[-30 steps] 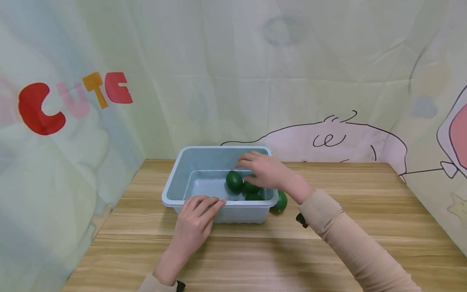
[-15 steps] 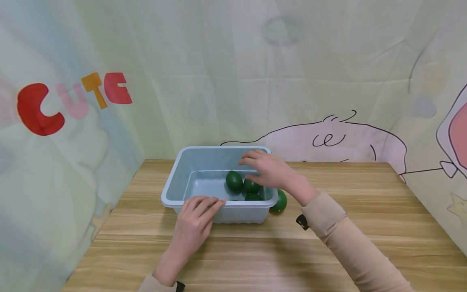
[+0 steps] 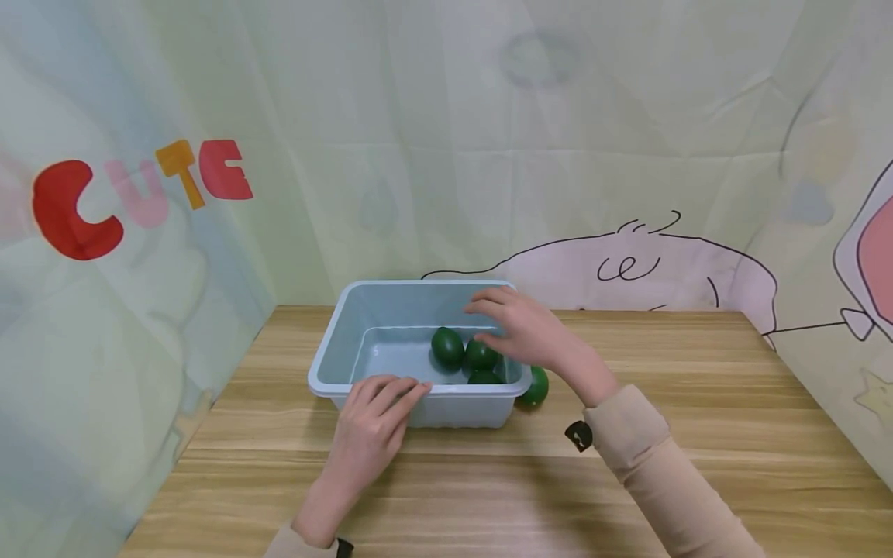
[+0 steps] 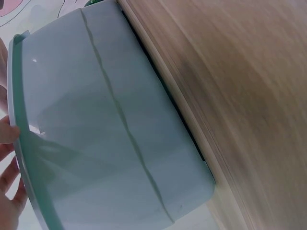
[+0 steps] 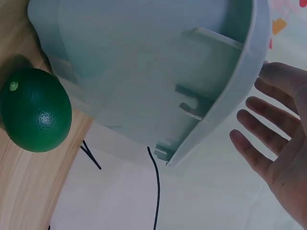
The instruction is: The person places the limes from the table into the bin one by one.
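Observation:
A light blue plastic bin (image 3: 456,408) stands on the wooden table. Several smooth, dark green, egg-shaped fruits lie in its right part, among them one fruit (image 3: 447,348) toward the middle. One more green fruit (image 5: 36,110), with a pale stem mark, sits on the table outside the bin's right side. My left hand (image 3: 371,422) holds the front rim, fingers bent over it; the left wrist view shows a fingertip at the lip (image 4: 17,129). Above the right rim my right hand (image 3: 523,325) hovers with fingers spread and holds nothing, partly covering the bin's far right corner.
Bare wooden tabletop (image 3: 698,403) extends to the right of the bin and in front of it. Behind rises a printed cloth backdrop (image 3: 446,186), and another printed cloth side (image 3: 118,349) borders the table at left.
My right hand has drawn back a little to the right, away from the fruits, uncovering more of them. The left hand and the bin have stayed in place.

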Demonstrator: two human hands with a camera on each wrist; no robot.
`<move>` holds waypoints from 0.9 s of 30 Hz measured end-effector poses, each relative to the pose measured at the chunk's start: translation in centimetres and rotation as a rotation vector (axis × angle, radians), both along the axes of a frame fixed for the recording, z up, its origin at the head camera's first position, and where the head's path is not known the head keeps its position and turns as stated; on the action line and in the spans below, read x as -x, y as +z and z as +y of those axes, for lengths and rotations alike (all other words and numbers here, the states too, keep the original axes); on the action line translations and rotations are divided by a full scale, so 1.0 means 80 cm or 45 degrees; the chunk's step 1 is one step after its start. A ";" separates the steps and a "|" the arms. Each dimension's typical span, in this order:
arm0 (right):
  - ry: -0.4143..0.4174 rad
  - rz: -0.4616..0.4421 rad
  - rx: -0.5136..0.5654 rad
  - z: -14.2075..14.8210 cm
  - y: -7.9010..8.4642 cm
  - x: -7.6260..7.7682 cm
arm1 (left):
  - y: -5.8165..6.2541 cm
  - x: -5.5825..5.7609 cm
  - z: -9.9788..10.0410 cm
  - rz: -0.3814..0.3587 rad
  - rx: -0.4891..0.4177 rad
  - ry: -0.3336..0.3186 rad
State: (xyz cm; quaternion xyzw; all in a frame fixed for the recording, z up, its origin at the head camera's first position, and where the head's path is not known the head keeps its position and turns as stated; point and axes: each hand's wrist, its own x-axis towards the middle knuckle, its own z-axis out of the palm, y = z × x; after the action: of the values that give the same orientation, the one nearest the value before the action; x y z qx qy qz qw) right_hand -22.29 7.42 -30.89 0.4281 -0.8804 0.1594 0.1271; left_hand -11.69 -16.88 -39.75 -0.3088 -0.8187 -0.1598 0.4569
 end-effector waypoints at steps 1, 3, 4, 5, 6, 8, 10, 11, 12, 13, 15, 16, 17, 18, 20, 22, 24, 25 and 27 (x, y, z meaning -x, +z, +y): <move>-0.006 -0.001 0.009 0.001 0.000 -0.001 | 0.000 0.000 0.000 -0.002 0.001 0.000; -0.017 -0.004 0.024 0.002 -0.001 -0.001 | 0.000 -0.001 -0.001 -0.008 0.001 0.000; -0.020 -0.004 0.032 0.003 -0.001 -0.002 | 0.000 -0.001 -0.001 -0.009 0.001 0.000; -0.021 -0.005 0.040 0.003 -0.001 -0.002 | 0.000 -0.001 -0.001 -0.011 0.002 0.000; -0.021 -0.003 0.048 0.004 -0.001 -0.003 | 0.000 -0.001 -0.001 -0.013 0.001 -0.001; -0.028 -0.005 0.059 0.005 -0.002 -0.004 | 0.000 -0.001 -0.001 -0.015 0.001 -0.002; -0.033 -0.011 0.075 0.007 -0.004 -0.005 | 0.000 -0.001 -0.001 -0.017 0.001 -0.003; -0.039 -0.014 0.082 0.008 -0.004 -0.006 | 0.000 -0.001 -0.001 -0.018 0.002 -0.002; -0.046 -0.018 0.088 0.008 -0.005 -0.007 | -0.001 -0.001 -0.001 -0.020 0.004 -0.001; -0.055 -0.025 0.091 0.009 -0.006 -0.008 | -0.001 -0.002 -0.001 -0.025 0.008 0.002; -0.070 -0.035 0.097 0.010 -0.008 -0.011 | -0.001 -0.002 -0.002 -0.036 0.015 0.009; -0.075 -0.039 0.102 0.010 -0.008 -0.012 | -0.001 -0.002 -0.002 -0.042 0.019 0.013; -0.081 -0.040 0.106 0.011 -0.009 -0.013 | -0.001 -0.002 -0.003 -0.047 0.023 0.017; -0.086 -0.041 0.109 0.011 -0.009 -0.014 | -0.001 -0.002 -0.003 -0.051 0.025 0.020; -0.087 -0.038 0.127 0.012 -0.010 -0.017 | -0.001 -0.002 -0.003 -0.050 0.026 0.020; -0.086 -0.031 0.148 0.014 -0.011 -0.019 | -0.001 -0.002 -0.003 -0.039 0.022 0.014; -0.088 -0.027 0.175 0.016 -0.012 -0.021 | 0.000 -0.002 -0.002 -0.025 0.017 0.008; -0.089 -0.029 0.193 0.017 -0.012 -0.022 | 0.000 -0.002 -0.002 -0.018 0.013 0.004; -0.100 -0.031 0.218 0.020 -0.013 -0.025 | 0.001 -0.002 -0.001 -0.008 0.008 0.000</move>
State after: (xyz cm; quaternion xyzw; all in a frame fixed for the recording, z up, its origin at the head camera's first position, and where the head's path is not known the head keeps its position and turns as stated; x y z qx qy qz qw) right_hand -20.30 9.00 -31.93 0.3788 -0.8812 0.2343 0.1586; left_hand -11.55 -16.95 -39.70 -0.3098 -0.8206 -0.1582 0.4534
